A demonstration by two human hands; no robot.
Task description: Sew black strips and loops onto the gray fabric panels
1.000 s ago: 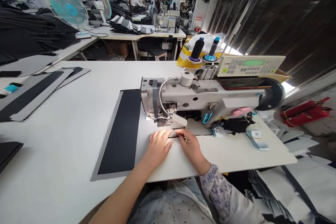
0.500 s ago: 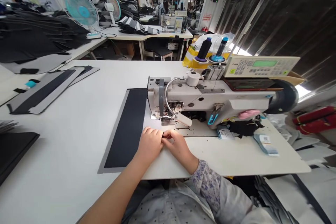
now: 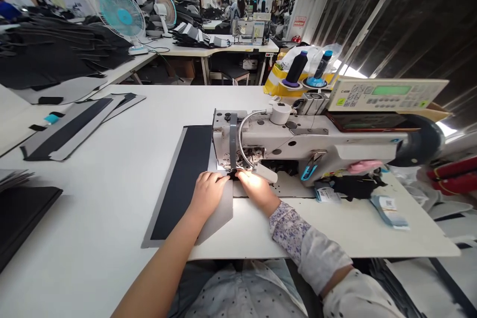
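Note:
My left hand [image 3: 209, 191] lies over the fabric panel, fingers stretched flat toward the needle area, its thumb hidden. Opposite it, my right hand [image 3: 257, 190] has its fingertips pinched at a small black piece [image 3: 232, 175] under the sewing head; the piece is mostly covered by fingers. The dark panel with a grey border [image 3: 182, 184] lies flat left of the sewing machine [image 3: 276, 139]. A grey fabric flap [image 3: 219, 216] shows beneath my left hand and reaches under the machine's head. The machine's lamp [image 3: 265, 173] lights my right hand.
Grey and black pieces [image 3: 74, 129] lie at the table's left, with a dark stack [image 3: 28, 216] nearer. Thread cones [image 3: 297, 68] stand behind the machine. A black cloth scrap [image 3: 357, 186] and a labelled packet [image 3: 389, 211] are on the right. Fans stand farther back.
Both hands have moved forward, bringing the small black piece up to the needle area. The grey flap now shows under my left hand, and the lamp is lit. The view has shifted slightly.

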